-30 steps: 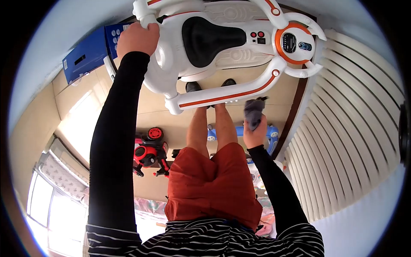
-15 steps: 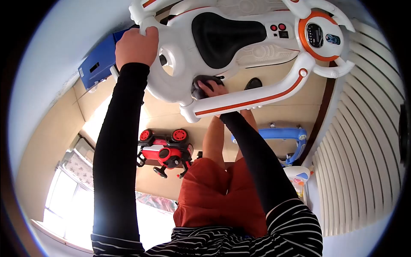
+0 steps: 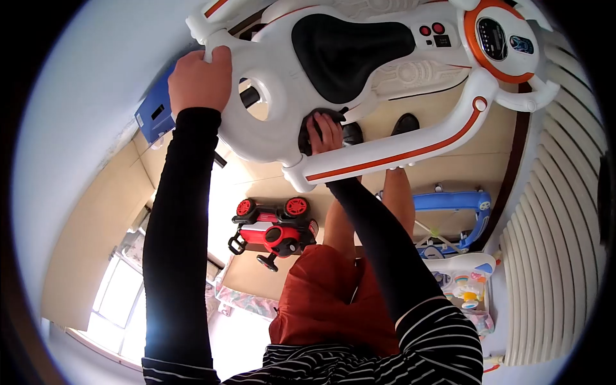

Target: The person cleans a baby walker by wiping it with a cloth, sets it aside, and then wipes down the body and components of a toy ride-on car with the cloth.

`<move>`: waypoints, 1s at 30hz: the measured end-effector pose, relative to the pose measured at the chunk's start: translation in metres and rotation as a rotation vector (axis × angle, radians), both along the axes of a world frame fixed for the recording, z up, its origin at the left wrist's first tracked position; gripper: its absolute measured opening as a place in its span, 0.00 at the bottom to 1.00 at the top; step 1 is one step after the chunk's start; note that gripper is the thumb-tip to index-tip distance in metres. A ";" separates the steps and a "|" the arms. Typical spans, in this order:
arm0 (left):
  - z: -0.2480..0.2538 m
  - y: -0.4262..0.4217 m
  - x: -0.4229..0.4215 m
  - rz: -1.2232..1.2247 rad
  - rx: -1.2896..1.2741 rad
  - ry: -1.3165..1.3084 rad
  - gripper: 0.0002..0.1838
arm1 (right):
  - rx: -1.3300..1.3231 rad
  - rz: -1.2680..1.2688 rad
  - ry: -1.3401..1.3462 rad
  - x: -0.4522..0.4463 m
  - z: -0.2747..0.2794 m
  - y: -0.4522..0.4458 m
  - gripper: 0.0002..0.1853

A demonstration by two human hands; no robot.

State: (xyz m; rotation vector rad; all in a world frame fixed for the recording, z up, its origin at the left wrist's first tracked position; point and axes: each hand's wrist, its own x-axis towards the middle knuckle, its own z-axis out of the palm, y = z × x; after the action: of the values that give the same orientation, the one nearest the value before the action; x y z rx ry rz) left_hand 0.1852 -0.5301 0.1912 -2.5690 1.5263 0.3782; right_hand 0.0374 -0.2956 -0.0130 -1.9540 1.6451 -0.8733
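Observation:
A white ride-on toy (image 3: 263, 135) with orange trim, a black seat (image 3: 346, 54) and an orange-ringed steering wheel (image 3: 504, 42) fills the upper part of the head view. At its rear end, my left hand (image 3: 200, 80) is closed over the white edge, thumb toward the seat. My right hand (image 3: 327, 133) reaches beneath the toy's white side bar (image 3: 398, 151). Its fingers wrap over a black wheel (image 3: 307, 136) beside the body, and part of that wheel is hidden by the hand.
A red and black toy car (image 3: 276, 231) stands on the tan floor to the left of my legs. On the right are a blue frame (image 3: 449, 201), a white baby-toy tray (image 3: 465, 263) and ribbed white panelling (image 3: 552, 224). A blue box (image 3: 154, 112) sits against the left wall.
The view has shifted, so the toy and the floor objects appear farther right. Both hands keep their places on the toy. More of my shoes and the white tray shows.

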 end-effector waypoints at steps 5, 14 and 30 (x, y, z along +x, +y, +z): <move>-0.004 -0.003 -0.001 -0.024 -0.006 -0.021 0.29 | 0.445 0.694 0.040 -0.002 -0.042 -0.004 0.16; -0.008 -0.001 0.005 -0.023 -0.012 -0.018 0.30 | 1.043 0.222 -0.049 -0.096 -0.018 0.044 0.22; 0.004 -0.006 -0.009 0.055 0.068 0.053 0.29 | 0.794 0.170 -0.867 -0.048 0.174 -0.115 0.21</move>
State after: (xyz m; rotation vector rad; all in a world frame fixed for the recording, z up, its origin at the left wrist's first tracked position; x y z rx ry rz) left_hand 0.1767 -0.5362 0.1950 -2.5726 1.4361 0.4990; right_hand -0.0108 -0.4106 0.1608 -0.9348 1.0296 -0.6866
